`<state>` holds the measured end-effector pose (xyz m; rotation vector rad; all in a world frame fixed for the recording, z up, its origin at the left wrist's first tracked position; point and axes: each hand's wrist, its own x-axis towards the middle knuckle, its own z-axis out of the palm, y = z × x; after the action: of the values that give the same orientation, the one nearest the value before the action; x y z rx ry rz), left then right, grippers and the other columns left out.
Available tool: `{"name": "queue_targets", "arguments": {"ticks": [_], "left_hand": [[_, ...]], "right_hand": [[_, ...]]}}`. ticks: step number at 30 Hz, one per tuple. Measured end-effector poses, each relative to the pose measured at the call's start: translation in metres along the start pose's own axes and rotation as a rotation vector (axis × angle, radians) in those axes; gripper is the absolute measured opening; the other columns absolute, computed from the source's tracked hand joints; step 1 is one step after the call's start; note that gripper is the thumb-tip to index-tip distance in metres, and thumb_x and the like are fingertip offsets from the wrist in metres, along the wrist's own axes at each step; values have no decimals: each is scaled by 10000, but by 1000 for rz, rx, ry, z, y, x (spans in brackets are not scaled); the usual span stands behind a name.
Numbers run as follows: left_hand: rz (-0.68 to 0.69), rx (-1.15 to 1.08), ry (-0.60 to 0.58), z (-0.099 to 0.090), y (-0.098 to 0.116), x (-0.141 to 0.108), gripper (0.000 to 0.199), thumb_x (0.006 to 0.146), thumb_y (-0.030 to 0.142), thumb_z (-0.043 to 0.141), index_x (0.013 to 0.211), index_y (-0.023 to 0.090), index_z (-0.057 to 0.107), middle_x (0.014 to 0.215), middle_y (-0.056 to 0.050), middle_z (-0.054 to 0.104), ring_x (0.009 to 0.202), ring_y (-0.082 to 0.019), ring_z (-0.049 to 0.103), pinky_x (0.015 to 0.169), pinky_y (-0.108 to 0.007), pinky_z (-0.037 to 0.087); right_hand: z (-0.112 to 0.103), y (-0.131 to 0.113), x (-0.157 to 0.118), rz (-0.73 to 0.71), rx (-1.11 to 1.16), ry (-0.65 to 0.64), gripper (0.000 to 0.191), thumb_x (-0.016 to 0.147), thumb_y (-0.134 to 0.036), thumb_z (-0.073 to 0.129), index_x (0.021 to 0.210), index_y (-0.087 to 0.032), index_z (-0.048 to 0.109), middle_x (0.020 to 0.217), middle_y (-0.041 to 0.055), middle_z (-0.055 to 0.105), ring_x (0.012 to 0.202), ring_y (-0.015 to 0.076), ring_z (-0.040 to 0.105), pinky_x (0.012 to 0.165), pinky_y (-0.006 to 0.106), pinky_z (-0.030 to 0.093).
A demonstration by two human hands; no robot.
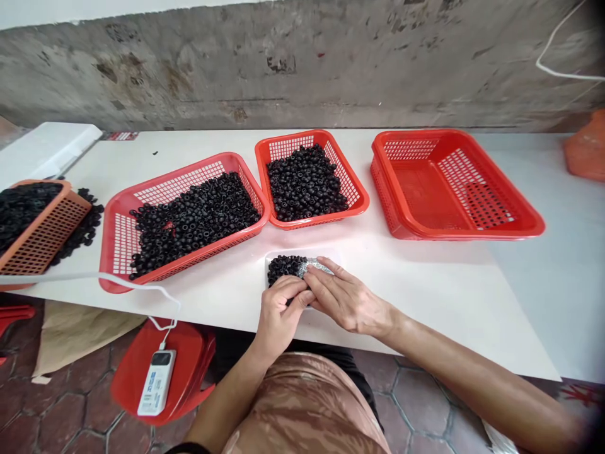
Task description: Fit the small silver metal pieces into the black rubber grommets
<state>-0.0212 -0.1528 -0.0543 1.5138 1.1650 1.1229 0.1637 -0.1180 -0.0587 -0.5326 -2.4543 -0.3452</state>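
Note:
A small clear tray [267, 257] lies near the table's front edge. Its left part holds small black ring-shaped pieces [283, 266], its right part tiny silvery pieces [322, 267]. Over the tray's front left side is my left hand [278, 312], thumb and fingers closed; whatever they pinch is too small to make out. My right hand [347, 299] reaches over the silvery pieces from the right, its fingers stretched and its tips near my left thumb. Both hands partly hide the tray.
Behind the tray stand a pink-red basket [186, 178] and a red basket [362, 198], both holding black pieces. A larger red basket [401, 221] is at right, an orange basket [61, 227] at far left. A white cable [127, 284] crosses the left edge to a power bank [157, 383].

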Motion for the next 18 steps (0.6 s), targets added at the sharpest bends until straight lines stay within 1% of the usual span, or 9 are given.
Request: {"name": "queue_targets", "arguments": {"ticks": [3,5,7,10,12,13,15,18], "left_hand": [[-29,-36,6,4,-1,-1,224,943,348,656,821,181,744,849,-74,719,882,-222,643,862,-334,489],[-85,-103,1,5,-1,-1,242,938,379,661,841,175,751,886,-75,723,894,-218,637,870,-329,483],[-175,-227,-43,5,-1,-1,312,963,423,614,866,167,762,916,-79,727,899,-211,633,881,-330,477],[-350,-515,-201,2,1,3,386,970,473,573,904,152,778,895,-92,738,874,-215,651,872,-346,485],[-449,-679,-284,-1,2,6,340,909,456,650,937,144,784,898,-107,745,867,-229,668,860,-357,498],[-484,-727,-297,-2,3,8,316,870,434,694,951,142,785,910,-113,747,873,-235,674,862,-360,503],[-518,-756,-265,-3,5,10,290,796,387,769,956,146,786,925,-110,745,879,-228,671,861,-346,506],[-504,-704,-130,-4,6,11,251,693,330,864,858,165,773,850,-54,713,820,-172,633,803,-280,497]], "right_hand": [[4,6,-3,-47,4,26,393,1031,-200,523,1363,10,497,1042,189,766,1082,287,735,1070,521,566],[5,9,-3,-46,59,55,387,1032,-210,528,1359,-5,499,1024,179,772,1060,278,745,1084,539,548],[4,10,-2,28,165,104,393,1030,-222,546,1374,-40,495,1016,157,780,1004,246,763,1118,564,503],[4,7,-1,219,347,171,419,1014,-246,596,1397,-107,502,1054,126,787,898,193,780,1167,571,430],[5,3,-2,279,413,184,414,1005,-266,618,1384,-125,528,1113,142,776,945,206,778,1178,578,400],[6,2,-3,285,424,181,403,1005,-274,620,1373,-130,541,1141,155,767,998,222,769,1179,586,388],[7,-1,-4,284,402,178,382,1012,-292,609,1359,-142,557,1185,180,749,1066,248,750,1177,607,364],[7,-3,-3,279,324,178,399,1021,-308,593,1377,-134,545,1218,204,730,1087,266,742,1191,629,318]]}}
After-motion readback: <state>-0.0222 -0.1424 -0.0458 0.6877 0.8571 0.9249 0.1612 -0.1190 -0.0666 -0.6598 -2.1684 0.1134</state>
